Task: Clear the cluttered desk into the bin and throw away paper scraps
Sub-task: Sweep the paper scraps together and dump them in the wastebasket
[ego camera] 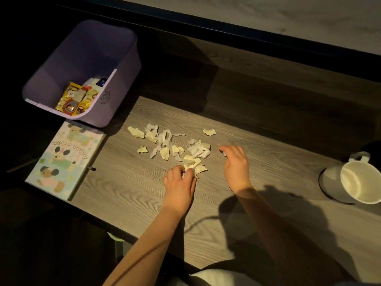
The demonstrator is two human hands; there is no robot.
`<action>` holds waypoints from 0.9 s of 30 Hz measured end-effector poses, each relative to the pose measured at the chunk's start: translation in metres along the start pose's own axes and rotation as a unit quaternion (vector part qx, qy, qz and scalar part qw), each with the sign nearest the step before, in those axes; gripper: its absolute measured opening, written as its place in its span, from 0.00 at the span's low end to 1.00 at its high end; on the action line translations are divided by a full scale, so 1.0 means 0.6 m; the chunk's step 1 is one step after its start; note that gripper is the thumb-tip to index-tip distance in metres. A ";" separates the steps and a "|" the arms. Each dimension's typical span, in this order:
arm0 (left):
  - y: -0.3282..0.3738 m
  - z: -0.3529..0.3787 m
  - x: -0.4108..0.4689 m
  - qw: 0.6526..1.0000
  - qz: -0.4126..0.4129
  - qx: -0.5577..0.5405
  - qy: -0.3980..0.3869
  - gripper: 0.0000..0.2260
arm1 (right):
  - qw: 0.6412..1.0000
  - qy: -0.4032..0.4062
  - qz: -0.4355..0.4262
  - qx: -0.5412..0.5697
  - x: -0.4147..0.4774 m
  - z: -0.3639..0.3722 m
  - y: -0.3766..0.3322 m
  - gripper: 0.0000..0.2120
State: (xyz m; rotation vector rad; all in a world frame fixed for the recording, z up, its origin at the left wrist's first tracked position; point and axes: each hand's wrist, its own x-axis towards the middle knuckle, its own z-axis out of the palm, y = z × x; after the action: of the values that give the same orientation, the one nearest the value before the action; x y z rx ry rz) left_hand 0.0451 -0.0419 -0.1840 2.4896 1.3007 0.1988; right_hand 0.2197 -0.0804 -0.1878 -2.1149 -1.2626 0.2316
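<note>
— Near the middle of the wood-grain surface (132, 188), what is lying there?

— Torn paper scraps (165, 141), cream and white, spread in a loose patch. One piece (209, 132) sits apart at about 1 o'clock from the patch, and another small one (142, 149) lies off at its 9 o'clock edge.

— And the hands?

— Both are on the surface at the patch's 5 and 6 o'clock side. The left hand (180, 185) lies palm down with its fingers curled onto the nearest crumpled scraps, pinching at them. The right hand (236, 164), at 3 o'clock from the left, is half curled, fingertips bent toward the surface; something small and pale shows at its fingertips, but I cannot tell whether it grips it.

— Where is the bin?

— At 10 o'clock from the scraps, a lilac plastic bin (115, 58) at the surface's far left end. Inside it lie yellow printed packets (76, 100) and something white with a blue patch (97, 81).

— Anything else around?

— A notebook (66, 159) with cartoon puppies and the words "HELLO PUPPY" lies flat just at 6 o'clock from the bin, on the left edge. Far off at 3 o'clock stands a white mug (359, 182), on a grey coaster (329, 182); its inside looks bare.
</note>
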 end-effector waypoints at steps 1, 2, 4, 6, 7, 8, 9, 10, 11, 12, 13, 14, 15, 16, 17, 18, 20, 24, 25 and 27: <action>0.000 0.002 0.003 1.000 0.007 -0.002 -0.006 0.05 | 1.000 0.002 0.006 0.001 0.000 -0.002 -0.001 0.20; 0.000 0.003 0.006 1.000 0.012 -0.003 -0.018 0.06 | 1.000 0.004 0.016 0.005 0.000 -0.002 -0.002 0.19; 0.000 0.004 0.010 0.999 0.019 0.002 -0.039 0.09 | 0.998 0.006 0.060 0.036 0.003 -0.003 -0.003 0.16; -0.002 0.000 0.015 0.999 0.021 0.001 -0.046 0.09 | 0.990 -0.012 0.119 0.075 0.009 -0.007 -0.006 0.12; -0.004 -0.002 0.018 0.998 0.015 -0.014 -0.054 0.07 | 0.987 -0.027 0.135 0.079 0.011 -0.008 -0.007 0.11; -0.005 -0.008 0.023 0.997 0.008 -0.033 -0.067 0.04 | 0.987 -0.041 0.136 0.071 0.013 -0.009 -0.008 0.10; -0.006 -0.013 0.027 0.995 0.001 -0.060 -0.078 0.02 | 0.989 -0.055 0.127 0.060 0.014 -0.010 -0.010 0.10; -0.005 -0.020 0.031 0.992 -0.013 -0.091 -0.082 0.04 | 0.990 -0.067 0.114 0.054 0.015 -0.010 -0.012 0.10; -0.006 -0.026 0.034 0.988 -0.030 -0.126 -0.080 0.06 | 0.991 -0.078 0.100 0.053 0.015 -0.010 -0.016 0.10; -0.006 -0.032 0.036 0.982 -0.051 -0.165 -0.078 0.08 | 0.991 -0.090 0.085 0.054 0.016 -0.010 -0.020 0.09; -0.008 -0.038 0.037 0.976 -0.068 -0.195 -0.074 0.08 | 0.991 -0.102 0.074 0.054 0.017 -0.009 -0.024 0.09; -0.010 -0.043 0.036 0.970 -0.084 -0.217 -0.072 0.09 | 0.990 -0.114 0.068 0.050 0.019 -0.009 -0.028 0.09; -0.014 -0.047 0.036 0.966 -0.097 -0.231 -0.070 0.09 | 0.989 -0.126 0.068 0.043 0.023 -0.009 -0.033 0.11; -0.016 -0.052 0.035 0.961 -0.113 -0.244 -0.067 0.09 | 0.987 -0.142 0.072 0.032 0.028 -0.009 -0.039 0.14; -0.019 -0.057 0.033 0.956 -0.130 -0.255 -0.061 0.09 | 0.984 -0.159 0.073 0.016 0.034 -0.009 -0.043 0.17; -0.021 -0.062 0.033 0.951 -0.147 -0.268 -0.052 0.09 | 0.981 -0.179 0.068 -0.001 0.041 -0.010 -0.047 0.21; -0.025 -0.070 0.032 0.936 -0.185 -0.298 -0.033 0.10 | 0.972 -0.227 0.049 -0.036 0.054 -0.010 -0.055 0.27; -0.034 -0.089 0.036 0.906 -0.222 -0.360 -0.003 0.11 | 0.959 -0.268 0.001 -0.092 0.066 -0.010 -0.058 0.25; -0.036 -0.094 0.038 0.904 -0.224 -0.365 -0.001 0.11 | 0.962 -0.259 -0.002 -0.084 0.064 -0.010 -0.058 0.23; -0.038 -0.103 0.043 0.901 -0.222 -0.372 -0.002 0.08 | 0.971 -0.233 0.010 -0.049 0.059 -0.010 -0.054 0.19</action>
State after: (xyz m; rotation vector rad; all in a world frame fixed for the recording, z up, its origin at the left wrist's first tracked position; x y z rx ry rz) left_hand 0.0256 0.0048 -0.1348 1.5188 1.4062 0.4732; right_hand 0.2173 -0.0430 -0.1571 -2.2355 -1.5413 0.7235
